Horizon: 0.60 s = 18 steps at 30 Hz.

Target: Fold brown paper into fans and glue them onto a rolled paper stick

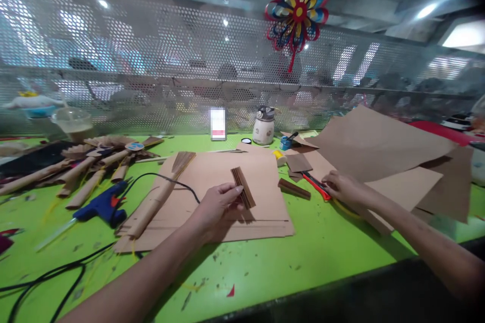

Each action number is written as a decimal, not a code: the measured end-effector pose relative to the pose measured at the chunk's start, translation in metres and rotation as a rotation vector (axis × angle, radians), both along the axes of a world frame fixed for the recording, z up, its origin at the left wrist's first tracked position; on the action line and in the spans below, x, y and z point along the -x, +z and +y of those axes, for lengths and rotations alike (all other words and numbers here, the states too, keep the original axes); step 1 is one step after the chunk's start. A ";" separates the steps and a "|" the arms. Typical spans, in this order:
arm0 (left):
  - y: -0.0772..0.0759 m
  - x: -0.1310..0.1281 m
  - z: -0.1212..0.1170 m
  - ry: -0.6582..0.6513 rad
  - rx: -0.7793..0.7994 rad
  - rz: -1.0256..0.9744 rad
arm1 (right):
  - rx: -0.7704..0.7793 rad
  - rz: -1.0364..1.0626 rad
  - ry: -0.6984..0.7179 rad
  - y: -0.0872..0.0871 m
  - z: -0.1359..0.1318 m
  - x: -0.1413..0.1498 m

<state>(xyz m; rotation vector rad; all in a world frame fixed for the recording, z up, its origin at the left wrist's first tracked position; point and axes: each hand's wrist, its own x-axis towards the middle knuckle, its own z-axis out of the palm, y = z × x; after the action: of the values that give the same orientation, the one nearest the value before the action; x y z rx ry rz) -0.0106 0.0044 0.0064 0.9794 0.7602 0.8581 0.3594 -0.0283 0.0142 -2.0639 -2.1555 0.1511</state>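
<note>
While a folded strip (245,186) is pinched in the left hand (217,207), a red cutter (318,187) is neared by the right

Over the near half of the paper stack (265,176), the strip is gripped between the left thumb and fingers. It is held aslant, its lower part crossed by the thumb tip and its far end left exposed past the grip. For a clean hold, the pleats are probably best pressed evenly edge to edge, with light pressure so that no crease is crushed or fanned.

Right of the stack, the fingers of the right hand (343,187) are curled beside the cutter's near end; whether anything is gripped there cannot be told. The cutter would be most safely taken by its body, with the blade end avoided.

Just off the stack's right edge, a second folded strip (294,189) is seen between the hands. Beyond the stack's far right corner, a yellow spool (280,158) is placed.
</note>
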 end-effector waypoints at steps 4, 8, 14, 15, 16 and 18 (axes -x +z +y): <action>-0.003 -0.001 -0.002 0.008 0.090 -0.076 | -0.005 -0.022 0.008 -0.006 0.008 0.007; -0.006 -0.001 0.001 0.014 0.061 -0.027 | -0.047 -0.032 -0.028 -0.010 0.022 0.013; -0.007 -0.001 0.002 0.020 0.011 0.006 | -0.162 -0.018 -0.081 -0.010 0.036 0.024; -0.006 -0.002 0.001 0.009 0.012 0.009 | -0.185 -0.012 -0.086 -0.009 0.038 0.026; -0.006 -0.002 0.000 -0.007 0.021 0.005 | -0.206 -0.004 -0.088 -0.007 0.040 0.028; -0.006 -0.003 -0.002 -0.041 0.054 -0.008 | -0.243 0.014 -0.088 -0.004 0.045 0.031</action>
<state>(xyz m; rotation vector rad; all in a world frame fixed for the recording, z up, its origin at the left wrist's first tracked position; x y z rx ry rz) -0.0074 0.0020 0.0005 0.9399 0.7502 0.8016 0.3279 0.0164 0.0102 -2.0065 -1.9604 -0.1015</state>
